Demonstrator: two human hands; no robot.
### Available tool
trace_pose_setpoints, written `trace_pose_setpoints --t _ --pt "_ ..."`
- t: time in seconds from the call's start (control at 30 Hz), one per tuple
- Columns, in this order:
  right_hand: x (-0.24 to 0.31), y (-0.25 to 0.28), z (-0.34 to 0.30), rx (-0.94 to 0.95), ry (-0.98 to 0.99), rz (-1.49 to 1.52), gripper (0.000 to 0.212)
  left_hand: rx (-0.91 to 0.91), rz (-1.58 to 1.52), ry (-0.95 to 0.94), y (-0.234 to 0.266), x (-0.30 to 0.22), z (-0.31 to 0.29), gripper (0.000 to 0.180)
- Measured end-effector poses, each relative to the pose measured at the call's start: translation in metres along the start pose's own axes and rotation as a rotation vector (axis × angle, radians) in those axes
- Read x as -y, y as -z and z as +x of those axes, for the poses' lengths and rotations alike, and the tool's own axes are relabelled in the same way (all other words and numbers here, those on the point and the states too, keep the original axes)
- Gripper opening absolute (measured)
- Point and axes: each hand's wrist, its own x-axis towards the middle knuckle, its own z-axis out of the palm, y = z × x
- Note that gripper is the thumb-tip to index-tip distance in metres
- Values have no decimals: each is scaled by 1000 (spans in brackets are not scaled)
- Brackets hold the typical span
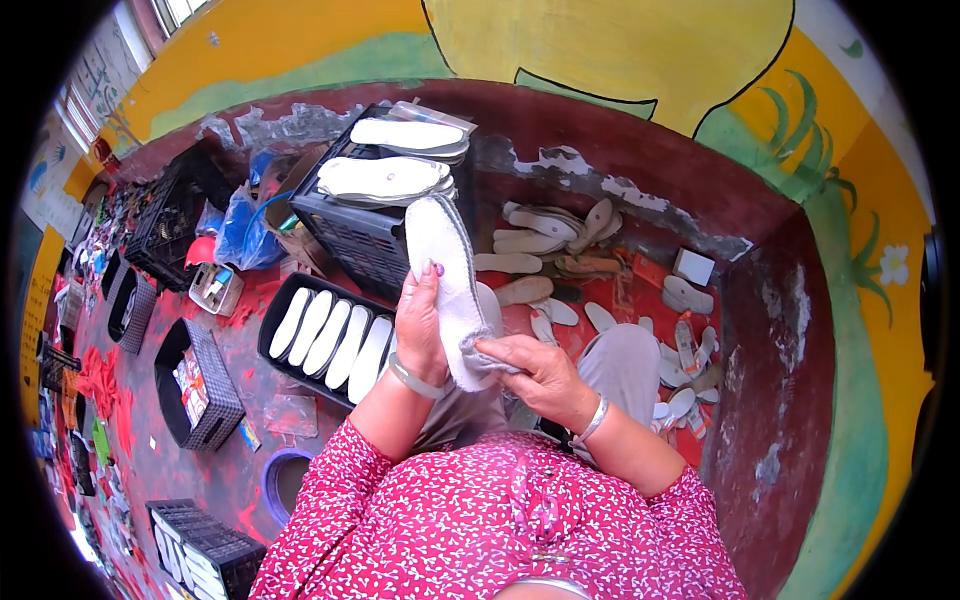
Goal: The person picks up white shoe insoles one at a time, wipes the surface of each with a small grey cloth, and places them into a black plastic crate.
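Note:
In front of my chest, a white insole (447,265) with a small purple mark stands tilted. My left hand (420,325) is closed around its left edge, the thumb lying on the white face. A bunched grey cloth (481,354) is pressed against the lower right edge of the insole. My right hand (545,376) pinches this cloth between thumb and fingers. Another pale sole-shaped edge shows behind the insole, mostly hidden. Just left of my left wrist, a black basket (268,322) holds a row of several white insoles (325,338).
A black crate (350,235) ahead carries stacked white insoles (385,178). Loose insoles (540,230) lie heaped on the red floor at right, by the dark red wall (775,370). At left are a checked basket (215,385), a blue plastic bag (245,235) and a purple-rimmed bucket (272,490).

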Motion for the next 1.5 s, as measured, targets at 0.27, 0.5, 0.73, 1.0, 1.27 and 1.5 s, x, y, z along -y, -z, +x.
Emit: trace_pose_setpoints --t 0.27,0.5,0.73,1.0,1.27,1.5 --pt "-1 -2 -16 301 -101 72 35 -125 -131 -27 19 -17 26 22" --pt "19 50 -4 -336 -284 860 37 5 -106 48 7 -19 14 22" --pt "13 24 -10 -268 31 -26 30 123 100 140 -21 11 -6 24" --pt "18 24 -6 -648 107 -160 22 333 311 214 -25 24 -32 22" --pt "29 66 1 -713 170 -32 19 595 602 80 -30 17 -37 19" --pt "40 99 -4 -327 151 191 18 983 1148 -167 -31 -18 -21 13"
